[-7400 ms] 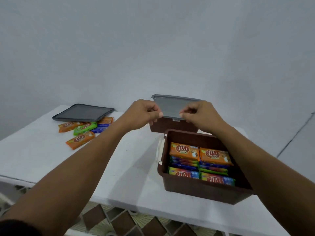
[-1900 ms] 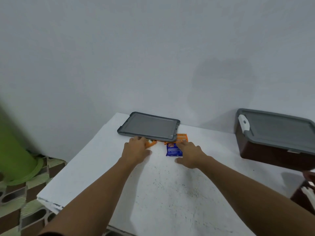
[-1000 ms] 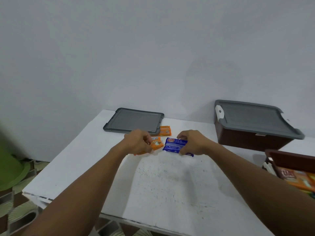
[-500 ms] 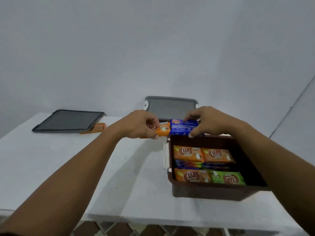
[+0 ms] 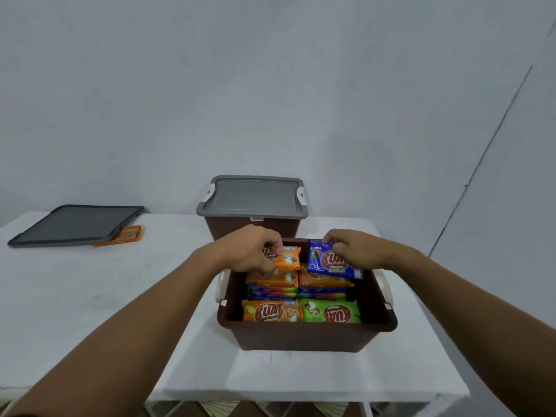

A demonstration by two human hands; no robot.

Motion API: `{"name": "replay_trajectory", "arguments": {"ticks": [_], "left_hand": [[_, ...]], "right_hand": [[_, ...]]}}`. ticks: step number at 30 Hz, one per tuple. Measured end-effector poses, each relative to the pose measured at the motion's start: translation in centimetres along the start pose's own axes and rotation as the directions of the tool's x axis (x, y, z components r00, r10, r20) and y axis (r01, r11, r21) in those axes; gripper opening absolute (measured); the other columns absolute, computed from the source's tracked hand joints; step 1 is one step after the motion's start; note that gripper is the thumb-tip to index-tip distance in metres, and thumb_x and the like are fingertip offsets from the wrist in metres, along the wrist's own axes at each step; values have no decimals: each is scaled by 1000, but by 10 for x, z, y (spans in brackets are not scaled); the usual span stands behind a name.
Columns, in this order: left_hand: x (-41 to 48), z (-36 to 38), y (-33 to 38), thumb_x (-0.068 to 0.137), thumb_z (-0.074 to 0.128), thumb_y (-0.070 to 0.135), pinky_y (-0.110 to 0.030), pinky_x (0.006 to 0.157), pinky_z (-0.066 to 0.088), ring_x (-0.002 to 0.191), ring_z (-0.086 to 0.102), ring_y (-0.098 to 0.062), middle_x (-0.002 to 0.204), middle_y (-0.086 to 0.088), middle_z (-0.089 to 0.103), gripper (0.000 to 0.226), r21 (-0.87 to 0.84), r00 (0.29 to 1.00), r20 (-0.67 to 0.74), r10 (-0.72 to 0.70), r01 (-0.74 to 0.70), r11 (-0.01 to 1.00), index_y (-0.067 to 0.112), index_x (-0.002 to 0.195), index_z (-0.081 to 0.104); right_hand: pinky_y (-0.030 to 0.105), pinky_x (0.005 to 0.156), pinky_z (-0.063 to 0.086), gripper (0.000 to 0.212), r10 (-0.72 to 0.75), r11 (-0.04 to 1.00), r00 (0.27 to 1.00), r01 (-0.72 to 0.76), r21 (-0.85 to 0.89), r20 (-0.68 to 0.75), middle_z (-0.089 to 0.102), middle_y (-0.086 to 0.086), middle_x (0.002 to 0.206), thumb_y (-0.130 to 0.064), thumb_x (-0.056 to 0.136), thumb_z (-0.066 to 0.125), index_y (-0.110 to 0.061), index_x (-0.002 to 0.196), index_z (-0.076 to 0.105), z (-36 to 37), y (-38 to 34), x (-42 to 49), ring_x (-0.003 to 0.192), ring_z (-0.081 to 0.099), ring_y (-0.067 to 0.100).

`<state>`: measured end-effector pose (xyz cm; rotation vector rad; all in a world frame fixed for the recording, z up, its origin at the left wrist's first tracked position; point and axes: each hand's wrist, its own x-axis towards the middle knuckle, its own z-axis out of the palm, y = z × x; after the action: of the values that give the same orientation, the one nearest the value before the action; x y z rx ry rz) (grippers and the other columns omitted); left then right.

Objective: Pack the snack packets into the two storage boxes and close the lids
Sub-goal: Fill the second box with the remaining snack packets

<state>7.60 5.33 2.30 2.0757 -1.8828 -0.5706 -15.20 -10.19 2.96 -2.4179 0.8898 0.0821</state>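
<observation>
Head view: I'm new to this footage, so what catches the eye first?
The open brown box, centre, packed with bright packets. Over it the left hand pinches an orange packet, the right hand a blue packet. Behind stands a lidded box; a loose lid lies far left.

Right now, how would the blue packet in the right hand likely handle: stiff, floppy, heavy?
Probably light: the right hand holds the blue packet by a pinch at its upper edge. Likely fairly stiff, since it hangs tilted without drooping. Its glossy wrapper may be slippery.
</observation>
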Motion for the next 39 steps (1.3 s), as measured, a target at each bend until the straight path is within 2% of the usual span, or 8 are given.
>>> {"name": "replay_trajectory", "arguments": {"ticks": [3,6,8,14,18,23,29,39], "left_hand": [[3,8,0,80,83,36,-42,86,58,101,62,-15,116,8,64,34,32,1000,19,-9,9,999,33,106,62],[4,15,-1,81,83,37,-41,87,57,104,60,-17,119,7,62,35,63,1000,24,-13,12,998,33,107,61],[4,17,-1,81,82,37,-41,88,57,106,59,-16,121,6,62,34,92,1000,23,-16,14,996,33,108,61],[6,26,-2,85,79,39,-36,90,53,111,56,-17,126,4,59,38,204,1000,0,-12,12,979,30,117,61],[9,37,-5,86,77,41,-39,99,50,120,52,-17,134,5,56,41,240,999,2,-33,31,970,32,121,58],[12,41,-4,86,77,40,-39,101,49,124,50,-19,136,5,52,44,258,999,12,-41,36,965,33,125,56],[13,46,-5,88,74,45,-41,105,41,127,37,-17,140,7,45,43,385,997,-74,34,-3,923,34,127,61],[12,47,-7,90,67,53,-46,110,37,129,45,-15,138,10,54,40,406,995,-94,35,6,914,37,127,62]], "right_hand": [[24,72,48,26,14,1000,1000,-14,-22,22,62,3,122,-42,102,47,-26,123,46,10,-1,5,95,61,11],[26,79,56,68,-19,998,997,24,-61,79,61,-4,116,-58,77,76,-33,126,36,16,3,9,96,63,10],[26,81,56,77,-56,988,995,68,-140,86,58,-7,116,-55,69,83,-34,124,33,19,6,12,98,62,10],[28,92,51,74,-143,945,989,145,-292,26,52,-7,127,-53,70,82,-34,132,45,32,20,21,109,53,9],[36,103,45,85,-158,917,987,149,-371,5,45,-4,135,-57,78,74,-34,151,35,38,25,18,121,45,16],[33,98,41,83,-182,869,983,150,-471,-22,43,-6,131,-65,81,66,-37,152,33,44,28,20,114,41,16],[29,93,43,65,-326,827,938,224,-517,-116,50,-7,124,-62,80,69,-32,137,58,46,30,20,112,41,11],[25,87,48,69,-251,898,965,201,-392,-81,53,-8,121,-61,77,73,-30,137,58,44,27,18,110,49,8]]}}
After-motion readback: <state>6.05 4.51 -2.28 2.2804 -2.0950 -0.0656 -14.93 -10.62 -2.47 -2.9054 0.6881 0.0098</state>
